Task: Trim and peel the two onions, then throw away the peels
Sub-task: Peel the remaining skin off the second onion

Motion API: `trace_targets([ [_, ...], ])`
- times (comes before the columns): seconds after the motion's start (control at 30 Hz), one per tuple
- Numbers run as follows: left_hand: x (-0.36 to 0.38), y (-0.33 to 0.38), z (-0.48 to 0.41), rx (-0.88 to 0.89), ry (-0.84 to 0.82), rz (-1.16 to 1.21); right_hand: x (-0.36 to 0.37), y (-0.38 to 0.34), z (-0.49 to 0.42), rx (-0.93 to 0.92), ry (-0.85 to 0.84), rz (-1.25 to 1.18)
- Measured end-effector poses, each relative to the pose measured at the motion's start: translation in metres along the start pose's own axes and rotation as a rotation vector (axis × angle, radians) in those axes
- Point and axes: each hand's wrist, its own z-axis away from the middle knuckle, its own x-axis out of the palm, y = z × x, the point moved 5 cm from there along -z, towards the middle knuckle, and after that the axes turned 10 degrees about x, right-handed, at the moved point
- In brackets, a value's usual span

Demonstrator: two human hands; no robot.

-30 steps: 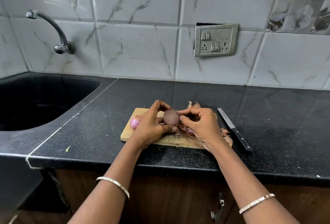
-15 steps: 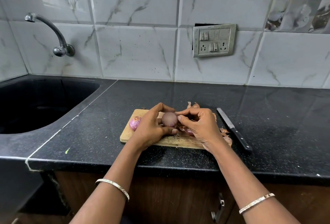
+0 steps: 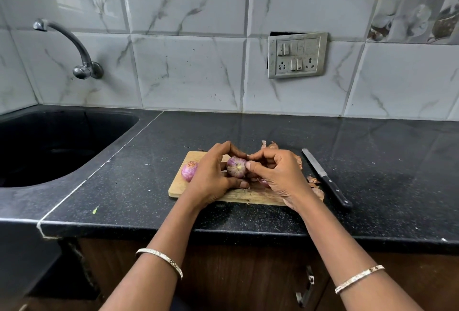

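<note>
Over the wooden cutting board [image 3: 176,187] my left hand [image 3: 212,174] grips a purple onion [image 3: 236,167], its cut end facing me. My right hand [image 3: 275,174] meets it from the right, thumb and fingertips pinching at the onion's upper right side. A second purple onion [image 3: 189,170] lies on the board's left part, just left of my left hand. Brown peels [image 3: 315,184] lie by the board's right edge and behind my right hand [image 3: 269,145]. More peel pieces show under my hands.
A black-handled knife [image 3: 326,178] lies on the black counter right of the board, blade pointing away. A black sink [image 3: 49,144] with a wall tap [image 3: 74,47] is at the left. A switch panel [image 3: 296,55] is on the tiled wall.
The onion has turned in my hands, so its pale cut end now faces me. Both hands stay over the board in about the same place.
</note>
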Motion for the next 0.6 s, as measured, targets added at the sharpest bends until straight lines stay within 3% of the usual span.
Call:
trace_targets([
  [0.6,-0.0041,0.0023,-0.0003,0.048,0.042,-0.14,0.0024,-0.0004,0.0013,0.034,-0.005,-0.016],
])
